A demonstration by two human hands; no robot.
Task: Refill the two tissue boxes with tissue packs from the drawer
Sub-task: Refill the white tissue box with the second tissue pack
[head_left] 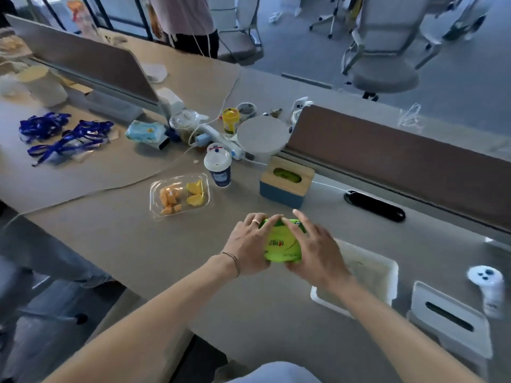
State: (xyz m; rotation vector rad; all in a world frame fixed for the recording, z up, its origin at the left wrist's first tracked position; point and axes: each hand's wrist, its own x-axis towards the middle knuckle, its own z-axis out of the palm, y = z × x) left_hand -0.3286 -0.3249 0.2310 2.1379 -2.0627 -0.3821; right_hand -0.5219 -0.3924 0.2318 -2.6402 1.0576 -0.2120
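Observation:
A bright green tissue pack (280, 243) is held over the desk between both hands. My left hand (247, 244) grips its left side and my right hand (318, 251) grips its right side, with fingertips of both on its far top edge. Beyond them stands a blue tissue box with a wooden lid (286, 182); green shows through its slot. To the right lies an open white box base (384, 275), partly hidden by my right forearm. Its white lid with a dark slot (449, 317) rests further right, near the desk's front edge.
A clear tub of cut fruit (179, 196) and a lidded cup (218, 168) sit left of the blue box. A black oblong object (374, 205) lies by the brown divider (401, 158). A white controller (488, 286) is at far right. A person stands at the desk's far end.

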